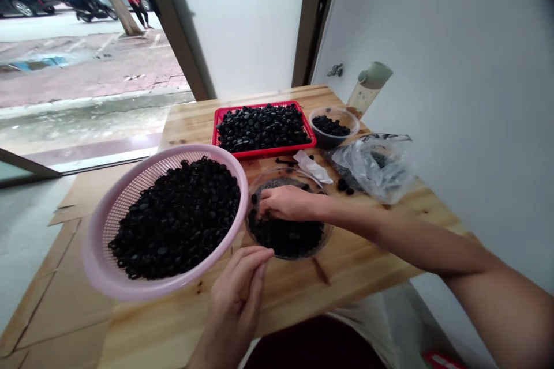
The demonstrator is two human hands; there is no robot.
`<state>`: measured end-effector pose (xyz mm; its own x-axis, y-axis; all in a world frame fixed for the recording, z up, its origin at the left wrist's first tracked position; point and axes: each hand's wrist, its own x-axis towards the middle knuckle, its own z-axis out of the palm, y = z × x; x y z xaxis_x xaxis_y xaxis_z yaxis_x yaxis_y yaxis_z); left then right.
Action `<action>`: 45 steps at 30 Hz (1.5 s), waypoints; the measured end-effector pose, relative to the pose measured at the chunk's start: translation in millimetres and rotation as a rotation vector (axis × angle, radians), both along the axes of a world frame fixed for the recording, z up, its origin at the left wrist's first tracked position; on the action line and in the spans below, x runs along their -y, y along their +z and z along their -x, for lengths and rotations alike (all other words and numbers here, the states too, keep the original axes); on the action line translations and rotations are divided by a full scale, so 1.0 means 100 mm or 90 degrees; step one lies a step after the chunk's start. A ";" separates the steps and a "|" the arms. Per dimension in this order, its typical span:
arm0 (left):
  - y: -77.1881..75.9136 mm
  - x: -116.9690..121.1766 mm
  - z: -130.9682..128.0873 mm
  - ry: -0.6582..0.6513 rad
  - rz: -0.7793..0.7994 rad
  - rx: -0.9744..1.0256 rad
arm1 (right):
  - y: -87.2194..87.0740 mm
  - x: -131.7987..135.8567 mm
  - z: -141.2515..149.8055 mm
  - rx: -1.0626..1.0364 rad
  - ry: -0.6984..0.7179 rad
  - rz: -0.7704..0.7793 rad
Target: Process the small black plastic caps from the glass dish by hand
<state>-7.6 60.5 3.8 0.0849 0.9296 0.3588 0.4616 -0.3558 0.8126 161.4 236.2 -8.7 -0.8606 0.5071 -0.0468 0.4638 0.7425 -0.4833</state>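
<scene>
My right hand [288, 203] reaches into a see-through plastic bowl [321, 249] of small black pieces [294, 235]. Its fingers are bent together and point down; what they grip, if anything, is hidden. My left hand [240, 288] is at the bowl's near left rim, thumb and fingertips pressed together. Anything in that pinch is too small to make out. Left of both hands stands a large pink plastic basket [97, 230], heaped with black ring-like and round pieces [177, 219].
Behind the bowl are a red tray [277, 151] of black round pieces, a small tub [333, 138], a plastic bag [376, 167], a crumpled white wrapper [314, 167] and a bottle [367, 89]. A white wall borders the wooden table [359, 277] on the right.
</scene>
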 end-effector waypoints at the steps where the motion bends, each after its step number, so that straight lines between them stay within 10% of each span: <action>1: 0.00 -0.02 -0.01 -0.005 -0.001 -0.006 | 0.00 -0.04 -0.02 -0.011 -0.010 0.001; 6: -0.06 -0.19 -0.08 -0.014 -0.049 -0.093 | 0.20 -0.16 -0.41 -0.125 -0.145 0.000; 11: -0.10 -0.59 -0.22 -0.037 -0.011 -0.336 | 0.21 -0.03 -0.77 -0.417 -0.304 0.320; 23: -0.13 -1.45 -0.51 -0.017 0.181 -0.624 | 0.21 0.50 -0.91 -0.635 -0.358 0.489; 45: -0.08 -1.47 -0.49 0.002 0.197 -0.660 | -0.04 0.70 -0.92 -0.748 -0.467 0.585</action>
<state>41.4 207.9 -4.4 0.2087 0.9684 -0.1368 0.9767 -0.1992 0.0797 253.2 166.6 -13.1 -0.2472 0.9656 -0.0809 -0.3467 -0.1661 -0.9232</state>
